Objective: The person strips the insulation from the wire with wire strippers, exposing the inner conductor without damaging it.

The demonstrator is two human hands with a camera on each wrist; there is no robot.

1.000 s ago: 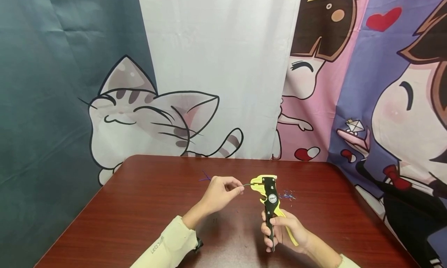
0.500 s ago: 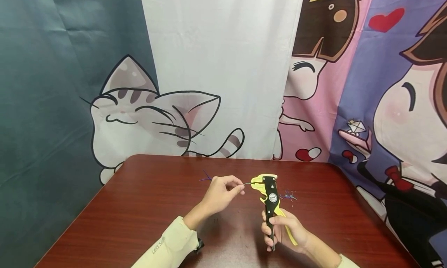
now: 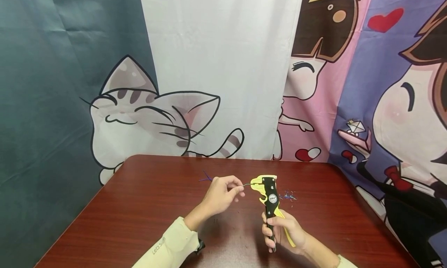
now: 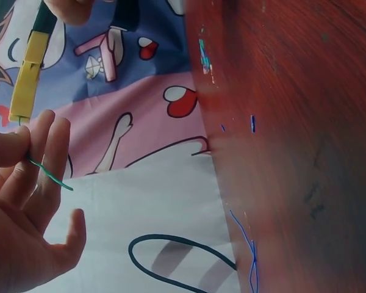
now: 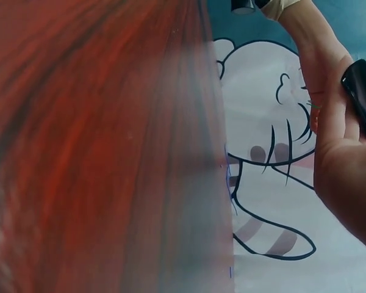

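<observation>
My left hand [image 3: 223, 194] pinches a thin green wire [image 4: 52, 176] between thumb and index finger; its other fingers are spread apart. A short tail of the wire sticks out behind the pinch in the left wrist view. The wire's other end enters the nose of a yellow and black wire stripper [image 3: 271, 194]. Held upright above the table, this tool has its handles in the grip of my right hand [image 3: 286, 229]. The right wrist view shows the black handle end [image 5: 361, 97] beside the palm, with the tool's head out of that view.
On the dark red wooden table [image 3: 146, 206], blue wires [image 3: 206, 177] lie behind the left hand. A small heap of blue and green scraps [image 3: 288, 196] lies right of the stripper. A cartoon-printed curtain [image 3: 223, 66] hangs behind the table's far edge.
The stripper's yellow handle has come slightly closer to the black one. The left hand's lower fingers have spread a little downward, while the pinch on the wire stays in place.
</observation>
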